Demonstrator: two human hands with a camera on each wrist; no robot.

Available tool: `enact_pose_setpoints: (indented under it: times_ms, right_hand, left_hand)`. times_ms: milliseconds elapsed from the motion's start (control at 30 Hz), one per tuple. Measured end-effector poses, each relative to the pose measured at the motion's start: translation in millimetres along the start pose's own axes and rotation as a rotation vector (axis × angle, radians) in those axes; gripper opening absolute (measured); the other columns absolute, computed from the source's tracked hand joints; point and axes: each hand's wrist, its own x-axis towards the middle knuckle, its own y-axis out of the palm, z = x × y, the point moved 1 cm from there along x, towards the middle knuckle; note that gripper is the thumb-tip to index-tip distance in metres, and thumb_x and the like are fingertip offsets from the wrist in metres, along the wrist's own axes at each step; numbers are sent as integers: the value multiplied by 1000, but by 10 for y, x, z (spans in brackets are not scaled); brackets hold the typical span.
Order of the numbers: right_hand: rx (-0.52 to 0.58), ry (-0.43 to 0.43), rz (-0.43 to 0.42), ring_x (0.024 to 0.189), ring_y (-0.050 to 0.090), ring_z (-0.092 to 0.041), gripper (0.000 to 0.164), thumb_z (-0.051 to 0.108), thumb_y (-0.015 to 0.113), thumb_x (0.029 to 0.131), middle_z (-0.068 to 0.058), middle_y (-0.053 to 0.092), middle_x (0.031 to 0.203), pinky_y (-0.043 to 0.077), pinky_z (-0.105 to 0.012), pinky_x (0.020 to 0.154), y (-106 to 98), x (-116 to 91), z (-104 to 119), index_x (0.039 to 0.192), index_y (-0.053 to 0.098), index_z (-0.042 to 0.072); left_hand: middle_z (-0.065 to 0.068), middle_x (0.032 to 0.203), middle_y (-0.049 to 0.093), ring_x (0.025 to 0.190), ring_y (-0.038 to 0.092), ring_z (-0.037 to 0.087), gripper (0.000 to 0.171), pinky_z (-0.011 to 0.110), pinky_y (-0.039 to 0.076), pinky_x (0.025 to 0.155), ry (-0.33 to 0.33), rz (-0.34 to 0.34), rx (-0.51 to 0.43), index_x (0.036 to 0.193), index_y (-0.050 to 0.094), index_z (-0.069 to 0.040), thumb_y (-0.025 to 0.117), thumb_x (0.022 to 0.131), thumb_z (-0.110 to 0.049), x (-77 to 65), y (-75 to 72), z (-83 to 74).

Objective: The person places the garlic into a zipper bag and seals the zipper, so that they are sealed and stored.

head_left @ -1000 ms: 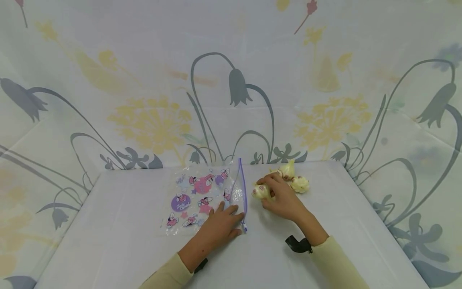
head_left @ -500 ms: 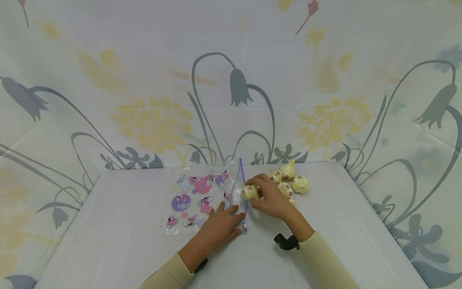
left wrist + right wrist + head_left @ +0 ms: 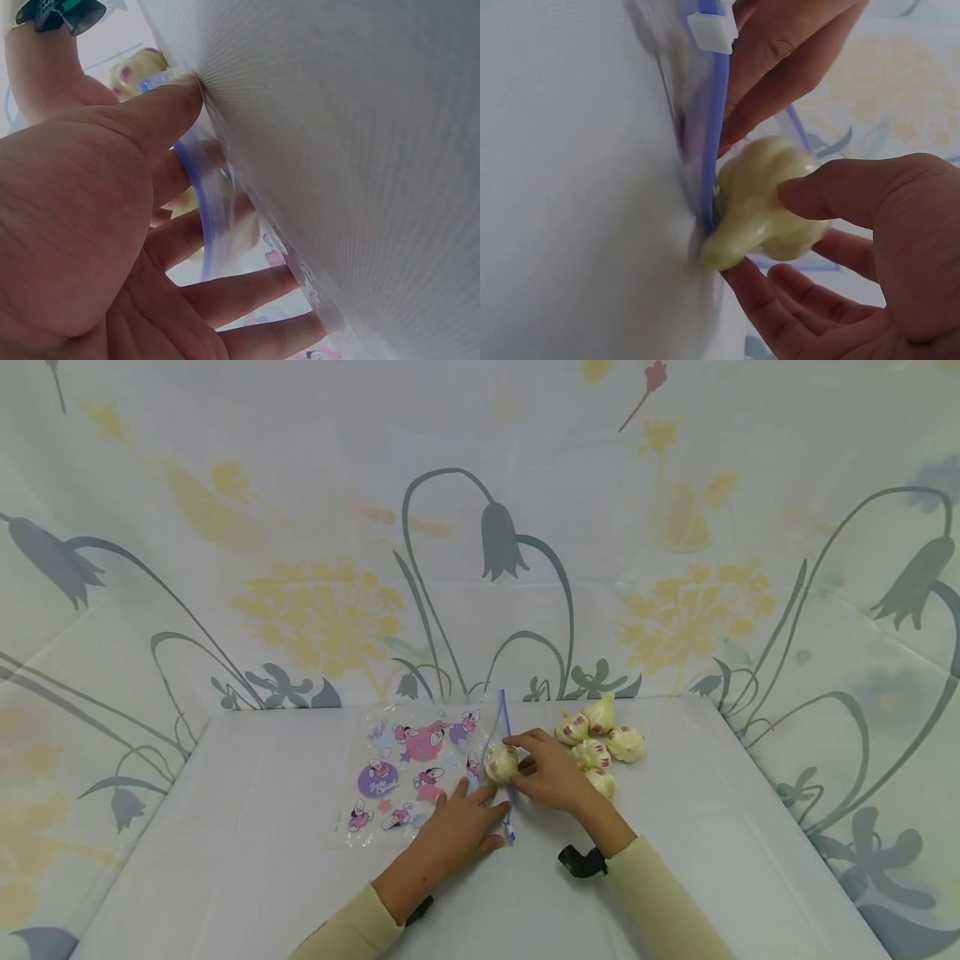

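Observation:
A clear zip bag (image 3: 425, 744) with pink and purple cartoon prints lies flat on the white table, its purple zip edge (image 3: 715, 112) facing right. My left hand (image 3: 457, 831) rests on the bag by that edge, fingers spread and fairly straight; in the left wrist view its thumb tip (image 3: 184, 94) reaches the bag's mouth. My right hand (image 3: 555, 772) pinches a pale garlic bulb (image 3: 765, 195) between thumb and fingers. This bulb sits right at the bag's mouth, partly across the zip edge, its stem pointing down toward the table in the right wrist view.
Several more garlic bulbs (image 3: 592, 753) are clustered behind and right of my right hand. A floral cloth (image 3: 645, 543) rises at the table's (image 3: 247, 810) back edge. A black wrist camera (image 3: 581, 862) sticks out beneath my right wrist.
My right hand has carried the garlic bulb leftward from beside the other bulbs to the bag's mouth. More bulbs show behind it now. My left hand has stayed on the bag.

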Motion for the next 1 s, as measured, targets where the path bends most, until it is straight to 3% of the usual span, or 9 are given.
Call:
enact_pose_setpoints:
  times_ms: [300,700,1000]
  right_hand:
    - [-34,-2,-47,97,74,-26,50,6,77,93,-16,63,126,63,-38,85,100,85,-32,141,63,1]
    - [-48,13,-99,95,73,-28,56,0,78,91,-19,64,119,62,-40,84,211,249,-23,143,61,-7]
    - [-92,39,-84,95,74,-28,52,6,80,93,-19,69,114,62,-40,83,255,404,-9,138,63,-12]
  left_hand:
    - [5,150,60,138,54,53,49,73,52,97,8,-12,29,143,69,-23,75,98,-42,-6,1,4]
    - [0,153,60,137,53,55,50,74,51,96,16,0,33,144,68,-20,75,98,-40,-8,14,-22]
    - [-1,154,59,137,53,54,50,73,52,95,20,-8,42,144,68,-20,76,98,-39,-6,17,-27]
